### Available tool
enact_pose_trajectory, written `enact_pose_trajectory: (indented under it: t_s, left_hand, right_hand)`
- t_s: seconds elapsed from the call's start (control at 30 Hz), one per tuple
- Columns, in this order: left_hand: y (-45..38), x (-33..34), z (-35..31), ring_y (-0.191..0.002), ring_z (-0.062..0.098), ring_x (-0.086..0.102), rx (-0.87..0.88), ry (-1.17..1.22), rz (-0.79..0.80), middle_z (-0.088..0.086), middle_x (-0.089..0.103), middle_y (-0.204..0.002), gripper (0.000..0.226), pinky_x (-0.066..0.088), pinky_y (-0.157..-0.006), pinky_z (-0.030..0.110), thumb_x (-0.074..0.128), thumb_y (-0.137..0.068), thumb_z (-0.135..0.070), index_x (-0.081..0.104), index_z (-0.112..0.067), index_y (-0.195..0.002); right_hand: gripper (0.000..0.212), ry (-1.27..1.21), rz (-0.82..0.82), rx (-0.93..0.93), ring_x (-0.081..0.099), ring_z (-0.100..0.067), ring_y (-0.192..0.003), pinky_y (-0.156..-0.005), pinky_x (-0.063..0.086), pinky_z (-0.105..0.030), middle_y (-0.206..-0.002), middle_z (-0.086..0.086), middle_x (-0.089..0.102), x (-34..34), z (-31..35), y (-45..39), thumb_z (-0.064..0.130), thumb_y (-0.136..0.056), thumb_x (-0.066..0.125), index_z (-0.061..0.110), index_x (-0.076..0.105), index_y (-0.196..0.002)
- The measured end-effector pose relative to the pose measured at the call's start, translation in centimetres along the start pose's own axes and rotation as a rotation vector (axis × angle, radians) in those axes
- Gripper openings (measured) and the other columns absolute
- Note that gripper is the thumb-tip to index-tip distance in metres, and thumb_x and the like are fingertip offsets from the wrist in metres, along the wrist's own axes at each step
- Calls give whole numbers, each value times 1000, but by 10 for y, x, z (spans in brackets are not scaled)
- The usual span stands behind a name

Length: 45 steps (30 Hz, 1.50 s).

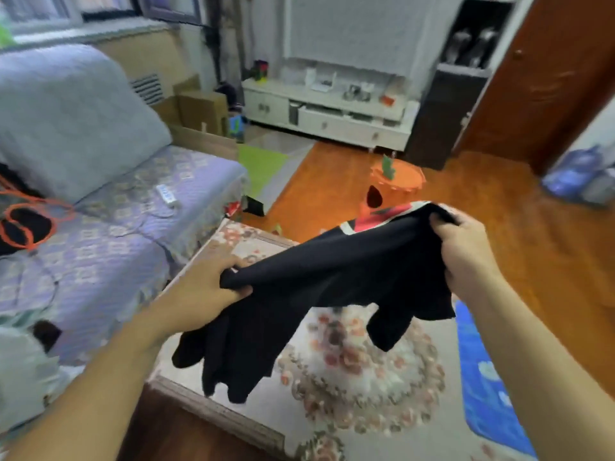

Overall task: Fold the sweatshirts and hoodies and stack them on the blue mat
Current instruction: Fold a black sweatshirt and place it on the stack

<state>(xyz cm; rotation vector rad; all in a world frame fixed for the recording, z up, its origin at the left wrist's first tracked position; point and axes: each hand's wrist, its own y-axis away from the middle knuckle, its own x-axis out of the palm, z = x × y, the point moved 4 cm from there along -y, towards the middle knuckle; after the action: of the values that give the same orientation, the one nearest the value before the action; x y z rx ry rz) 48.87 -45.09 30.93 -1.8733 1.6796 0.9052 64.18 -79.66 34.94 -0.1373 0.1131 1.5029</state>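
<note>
I hold a black sweatshirt (332, 277) with a red and white patch at its far edge up in the air over a floral table (359, 371). My left hand (213, 287) grips its left end, my right hand (466, 247) grips its right end. Loose black parts, sleeves by the look of them, hang down toward the tabletop. The blue mat (489, 394) lies on the right part of the table, under my right forearm.
A sofa with a purple patterned cover (109, 234) stands to the left, with a black and orange garment (23, 224) and a white remote (166, 194) on it. An orange stool (396, 184) stands on the wooden floor beyond the table. A white TV cabinet (332, 111) lines the back wall.
</note>
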Motion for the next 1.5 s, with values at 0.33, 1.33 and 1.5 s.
enact_pose_trajectory:
  t_s: [0.33, 1.33, 1.5]
  left_hand:
    - [-81, 179, 26, -84, 33, 73, -624, 601, 354, 20, 74, -104, 21, 58, -61, 37, 58, -99, -8, 65, -2, -118]
    - [-11, 239, -6, -119, 3, 60, 22, 535, 525, -27, 61, -125, 70, 53, -92, 25, 77, -86, -37, 34, -67, -133]
    - [-3, 250, 9, -134, 4, 37, 63, 314, 573, -28, 33, -147, 80, 39, -109, 30, 76, -84, -48, 25, -58, -144]
  right_hand:
    - [53, 458, 210, 461, 57, -25, -118, -89, 50, -33, -126, -1, 60, -12, -219, 57, 34, -88, 64, 32, 50, -139]
    - [23, -28, 224, 464, 72, -27, -95, -84, 59, -46, -101, -7, 76, 34, -117, 117, 30, -103, 52, 21, 73, -106]
    - [22, -110, 120, 498, 73, -27, -96, -74, 57, -37, -103, -9, 76, 3, -109, 126, 27, -103, 53, 19, 71, -113]
